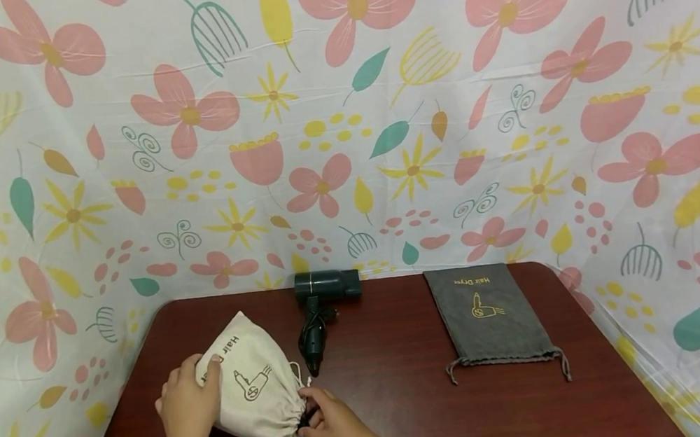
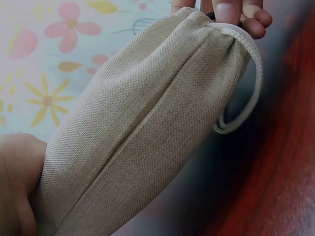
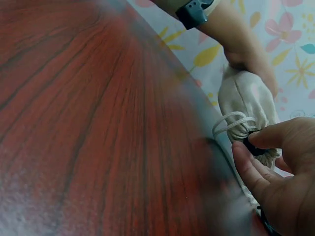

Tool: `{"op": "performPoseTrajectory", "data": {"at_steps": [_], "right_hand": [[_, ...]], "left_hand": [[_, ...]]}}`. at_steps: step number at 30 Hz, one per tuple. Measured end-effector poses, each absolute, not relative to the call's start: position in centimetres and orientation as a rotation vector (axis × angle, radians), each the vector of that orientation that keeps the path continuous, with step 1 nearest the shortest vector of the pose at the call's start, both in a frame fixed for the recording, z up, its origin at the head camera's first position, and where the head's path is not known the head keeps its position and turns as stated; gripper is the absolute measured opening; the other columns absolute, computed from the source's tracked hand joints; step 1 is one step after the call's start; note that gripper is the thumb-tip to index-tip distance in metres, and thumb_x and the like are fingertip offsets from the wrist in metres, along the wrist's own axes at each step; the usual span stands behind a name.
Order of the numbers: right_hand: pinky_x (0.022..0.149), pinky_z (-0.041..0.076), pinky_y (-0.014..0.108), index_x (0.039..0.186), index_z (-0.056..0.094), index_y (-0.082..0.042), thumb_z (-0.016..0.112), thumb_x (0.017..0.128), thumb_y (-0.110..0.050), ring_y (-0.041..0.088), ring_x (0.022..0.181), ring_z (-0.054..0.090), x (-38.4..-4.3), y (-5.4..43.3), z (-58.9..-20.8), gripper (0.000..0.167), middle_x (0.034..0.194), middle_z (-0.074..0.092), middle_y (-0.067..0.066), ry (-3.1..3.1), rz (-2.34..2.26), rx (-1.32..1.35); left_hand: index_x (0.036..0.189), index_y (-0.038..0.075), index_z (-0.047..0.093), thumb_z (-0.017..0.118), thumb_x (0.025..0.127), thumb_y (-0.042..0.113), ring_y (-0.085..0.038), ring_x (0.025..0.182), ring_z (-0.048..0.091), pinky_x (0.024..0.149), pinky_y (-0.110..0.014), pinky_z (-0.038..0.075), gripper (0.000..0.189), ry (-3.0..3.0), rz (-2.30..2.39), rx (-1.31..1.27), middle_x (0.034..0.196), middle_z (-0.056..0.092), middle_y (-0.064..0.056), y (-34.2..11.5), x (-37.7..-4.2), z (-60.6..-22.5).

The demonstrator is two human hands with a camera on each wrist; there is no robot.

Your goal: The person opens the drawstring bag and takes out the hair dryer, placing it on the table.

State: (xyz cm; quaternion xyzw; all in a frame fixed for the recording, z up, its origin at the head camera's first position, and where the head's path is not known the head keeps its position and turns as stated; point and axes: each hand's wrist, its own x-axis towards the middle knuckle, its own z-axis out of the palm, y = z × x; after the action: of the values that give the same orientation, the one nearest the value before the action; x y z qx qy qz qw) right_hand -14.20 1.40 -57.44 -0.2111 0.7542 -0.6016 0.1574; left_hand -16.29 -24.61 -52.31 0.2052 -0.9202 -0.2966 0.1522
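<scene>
A cream cloth drawstring bag (image 1: 259, 389), printed "Hair Dryer" with a dryer drawing, is raised at a tilt over the table's front left, bulging and gathered at its mouth. My left hand (image 1: 189, 399) grips its closed end, thumb across the printed face. At the mouth, my right hand (image 1: 338, 427) pinches a small black piece (image 3: 255, 145) between thumb and fingers; its exact kind is hidden. A white drawstring (image 2: 248, 49) loops out beside the gathered cloth. Behind the bag lies a dark hair dryer (image 1: 327, 285) with its cord bundled against the handle.
A flat grey drawstring bag (image 1: 489, 317) with a gold "Hair Dryer" print lies at the back right of the reddish-brown table (image 1: 401, 424). Flower-patterned cloth (image 1: 346, 176) hangs close behind and along both sides. A dark band (image 3: 193, 14) circles the left wrist.
</scene>
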Motion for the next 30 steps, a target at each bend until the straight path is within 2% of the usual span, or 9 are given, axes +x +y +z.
{"op": "performPoseTrajectory", "data": {"at_steps": [10, 18, 25, 30], "right_hand": [[0.066, 0.057, 0.019, 0.140, 0.046, -0.002, 0.071, 0.088, 0.003, 0.003, 0.077, 0.065, -13.6, 2.6, -56.7, 0.058, 0.114, 0.054, 0.009, 2.072, -1.818, -0.647], [0.056, 0.052, 0.016, 0.142, 0.045, -0.005, 0.071, 0.089, 0.000, 0.004, 0.075, 0.065, -13.0, 3.3, -56.1, 0.059, 0.115, 0.055, 0.011, 2.036, -1.863, -0.622], [0.064, 0.057, 0.021, 0.140, 0.046, -0.005, 0.071, 0.088, 0.002, 0.008, 0.079, 0.067, -12.6, 3.9, -55.9, 0.058, 0.115, 0.055, 0.014, 2.003, -1.917, -0.604], [0.067, 0.058, 0.023, 0.138, 0.046, -0.007, 0.071, 0.087, 0.003, 0.007, 0.078, 0.067, -12.3, 4.5, -56.1, 0.058, 0.114, 0.055, 0.013, 1.992, -1.947, -0.570]], "left_hand": [[0.129, 0.007, 0.063, 0.053, 0.101, 0.046, -0.050, 0.117, 0.054, 0.094, -0.062, 0.032, 0.049, -2.577, -0.853, 0.501, 0.129, 0.062, -0.027, -23.3, -16.0, -50.3], [0.127, 0.008, 0.065, 0.055, 0.100, 0.044, -0.048, 0.116, 0.054, 0.093, -0.061, 0.033, 0.045, -2.542, -0.851, 0.442, 0.128, 0.063, -0.026, -22.4, -16.1, -49.5], [0.125, 0.009, 0.066, 0.059, 0.099, 0.041, -0.045, 0.114, 0.056, 0.092, -0.058, 0.033, 0.041, -2.501, -0.850, 0.374, 0.126, 0.064, -0.024, -21.4, -16.4, -48.5], [0.123, 0.009, 0.067, 0.060, 0.099, 0.041, -0.043, 0.114, 0.057, 0.093, -0.057, 0.033, 0.040, -2.489, -0.871, 0.328, 0.124, 0.066, -0.022, -20.5, -16.9, -48.0]]}}
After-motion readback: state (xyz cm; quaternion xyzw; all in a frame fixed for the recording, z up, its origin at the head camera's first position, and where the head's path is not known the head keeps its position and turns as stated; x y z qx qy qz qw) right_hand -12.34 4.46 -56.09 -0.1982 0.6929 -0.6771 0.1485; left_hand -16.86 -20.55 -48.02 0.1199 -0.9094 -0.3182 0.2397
